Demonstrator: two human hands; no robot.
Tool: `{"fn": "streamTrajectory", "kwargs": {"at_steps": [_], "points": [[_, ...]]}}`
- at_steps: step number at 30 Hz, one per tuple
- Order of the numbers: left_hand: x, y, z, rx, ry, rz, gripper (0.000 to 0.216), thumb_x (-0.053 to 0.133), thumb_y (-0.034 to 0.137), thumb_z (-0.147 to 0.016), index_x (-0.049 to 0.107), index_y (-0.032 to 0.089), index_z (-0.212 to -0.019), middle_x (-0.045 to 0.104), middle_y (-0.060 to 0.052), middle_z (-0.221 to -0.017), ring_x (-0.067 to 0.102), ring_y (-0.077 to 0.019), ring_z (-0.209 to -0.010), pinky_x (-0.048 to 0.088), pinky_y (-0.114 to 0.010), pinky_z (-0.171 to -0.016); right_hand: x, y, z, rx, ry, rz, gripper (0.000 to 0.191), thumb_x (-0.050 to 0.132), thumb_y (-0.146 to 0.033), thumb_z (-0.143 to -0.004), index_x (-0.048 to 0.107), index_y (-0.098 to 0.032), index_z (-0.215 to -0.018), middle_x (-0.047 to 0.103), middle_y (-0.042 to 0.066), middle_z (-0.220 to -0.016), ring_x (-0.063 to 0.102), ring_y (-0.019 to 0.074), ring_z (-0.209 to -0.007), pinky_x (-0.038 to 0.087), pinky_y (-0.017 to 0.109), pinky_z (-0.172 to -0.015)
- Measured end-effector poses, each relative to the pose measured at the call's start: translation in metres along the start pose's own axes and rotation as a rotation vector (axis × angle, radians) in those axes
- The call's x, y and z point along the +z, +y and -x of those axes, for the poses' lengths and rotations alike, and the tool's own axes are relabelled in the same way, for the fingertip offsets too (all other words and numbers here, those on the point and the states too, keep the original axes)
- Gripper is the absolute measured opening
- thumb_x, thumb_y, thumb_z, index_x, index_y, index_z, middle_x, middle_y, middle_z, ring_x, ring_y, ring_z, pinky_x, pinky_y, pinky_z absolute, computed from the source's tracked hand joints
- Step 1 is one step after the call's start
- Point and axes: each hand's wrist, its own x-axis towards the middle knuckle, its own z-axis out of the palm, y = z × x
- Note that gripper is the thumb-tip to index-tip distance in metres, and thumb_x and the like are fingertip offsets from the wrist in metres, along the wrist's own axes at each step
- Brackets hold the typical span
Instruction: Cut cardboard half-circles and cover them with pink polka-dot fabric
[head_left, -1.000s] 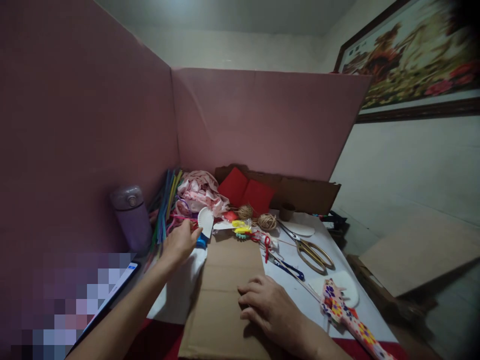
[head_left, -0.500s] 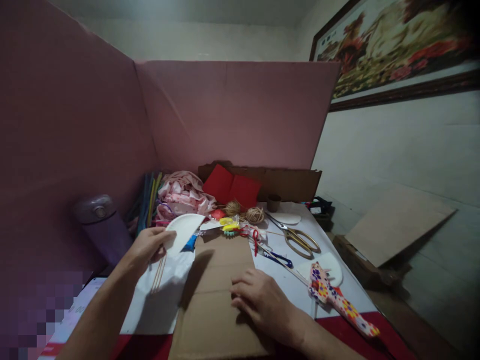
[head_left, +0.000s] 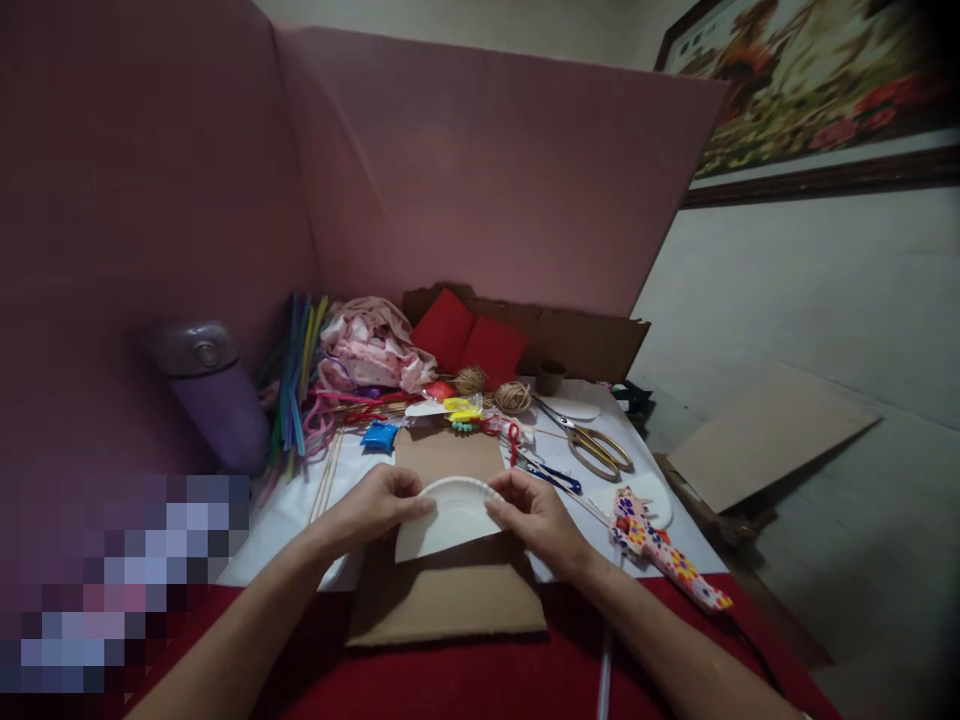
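Note:
Between my two hands is a white half paper plate (head_left: 454,520), its curved, crimped rim up and its straight cut edge toward me. My left hand (head_left: 386,505) pinches the rim on the left, thumb on the face. On the right, my right hand (head_left: 532,515) pinches the same rim between thumb and fingers. The half plate is held over a brown cardboard sheet (head_left: 450,595); whether it touches the cardboard I cannot tell. Past the cardboard's far end lie yellow pieces in clear wrap (head_left: 463,408) and a blue packet (head_left: 379,436).
Right of the cardboard lie gold-handled scissors (head_left: 600,450), a blue cutter (head_left: 555,476) and a flower-patterned glue gun (head_left: 667,555) beside a white plate piece. Twine balls (head_left: 513,397), red paper (head_left: 491,345) and pink cloth (head_left: 371,345) are at the back. A purple bottle (head_left: 221,405) stands left.
My left hand has brought the half plate from the left to above the cardboard. My right hand has lifted off the cardboard and taken hold of the plate's right side. The view has tilted downward.

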Motion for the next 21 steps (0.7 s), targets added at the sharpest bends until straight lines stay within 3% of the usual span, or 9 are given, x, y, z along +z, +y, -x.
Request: {"fn": "streamTrajectory", "kwargs": {"at_steps": [7, 10, 13, 17, 21], "points": [[-0.006, 0.020, 0.023, 0.161, 0.094, -0.121, 0.014, 0.062, 0.028, -0.072, 0.061, 0.016, -0.065, 0.054, 0.003, -0.059, 0.046, -0.0121, -0.056, 0.035, -0.025, -0.053, -0.006, -0.019, 0.013, -0.090, -0.063, 0.110, 0.004, 0.055, -0.018, -0.080, 0.055, -0.019, -0.076, 0.055, 0.000, -0.070, 0.047, 0.0134, -0.062, 0.037, 0.025, -0.057], [0.005, 0.020, 0.045, 0.311, 0.221, -0.255, 0.007, 0.055, 0.015, -0.077, 0.061, 0.018, -0.075, 0.063, -0.002, -0.079, 0.053, -0.0168, -0.076, 0.040, -0.030, -0.070, -0.007, -0.023, 0.020, -0.339, -0.114, 0.251, 0.007, 0.051, -0.012, -0.079, 0.054, -0.019, -0.079, 0.060, 0.005, -0.081, 0.049, 0.0180, -0.074, 0.038, 0.030, -0.066], [0.024, 0.005, 0.067, 0.570, 0.326, -0.616, 0.019, 0.044, 0.007, -0.085, 0.058, 0.018, -0.078, 0.066, -0.006, -0.091, 0.057, -0.0204, -0.087, 0.041, -0.036, -0.077, -0.007, -0.024, 0.025, -0.594, -0.262, 0.500, 0.014, 0.045, -0.007, -0.079, 0.052, -0.019, -0.080, 0.061, 0.006, -0.080, 0.048, 0.0187, -0.073, 0.035, 0.032, -0.067], [0.046, -0.018, 0.086, 0.665, 0.315, -0.797, 0.018, 0.045, 0.006, -0.088, 0.057, 0.018, -0.086, 0.069, -0.006, -0.096, 0.060, -0.0208, -0.092, 0.044, -0.036, -0.076, -0.009, -0.030, 0.027, -0.606, -0.439, 0.639, 0.014, 0.049, -0.006, -0.074, 0.052, -0.018, -0.080, 0.060, 0.005, -0.082, 0.048, 0.0182, -0.072, 0.033, 0.030, -0.064], [0.054, -0.027, 0.093, 0.687, 0.346, -0.836, 0.017, 0.048, 0.011, -0.089, 0.057, 0.018, -0.102, 0.068, -0.007, -0.106, 0.059, -0.0193, -0.103, 0.045, -0.034, -0.084, -0.013, -0.036, 0.029, -0.542, -0.514, 0.644, 0.016, 0.052, -0.007, -0.072, 0.054, -0.018, -0.083, 0.059, 0.005, -0.086, 0.049, 0.0173, -0.073, 0.034, 0.029, -0.064]]}}
